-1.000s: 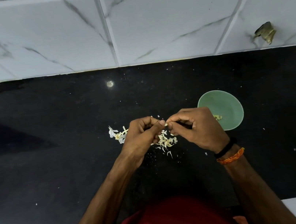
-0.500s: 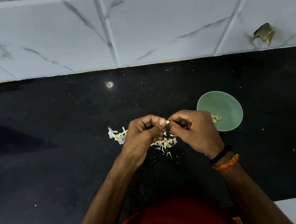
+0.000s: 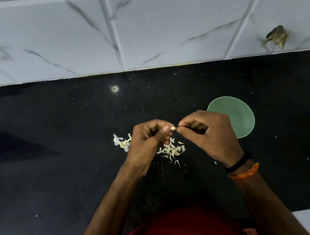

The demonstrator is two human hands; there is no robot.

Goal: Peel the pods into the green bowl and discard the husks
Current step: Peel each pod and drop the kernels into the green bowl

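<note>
1. Lying farthest left of the task's things, a small clump of white and yellowish husks point(image 3: 122, 142) sits on the black counter point(image 3: 59, 182), just beside the left hand's knuckles.
2. The left hand point(image 3: 149, 140) hovers above the counter with its fingers curled inward; thumb and forefinger pinch one end of a small pale pod point(image 3: 172, 128).
3. The pod sits between the two hands, held in the air, its middle just visible in the narrow gap between the fingertips.
4. Below that gap a second, larger heap of husk scraps point(image 3: 172, 150) lies on the counter, with fine crumbs scattered nearer the person.
5. The right hand point(image 3: 206, 131) is also curled, its thumb and forefinger pinching the pod's other end; the remaining fingers fold into the palm.
6. A black band point(image 3: 238, 162) and an orange thread point(image 3: 244, 173) circle the right wrist.
7. The green bowl point(image 3: 238, 117) stands on the counter just behind and right of the right hand, which hides its near left edge; what it holds cannot be made out.
8. Marbled white tiles point(image 3: 156, 26) back the counter, and a crumpled brownish scrap point(image 3: 278, 36) clings to the wall at far right.
</note>
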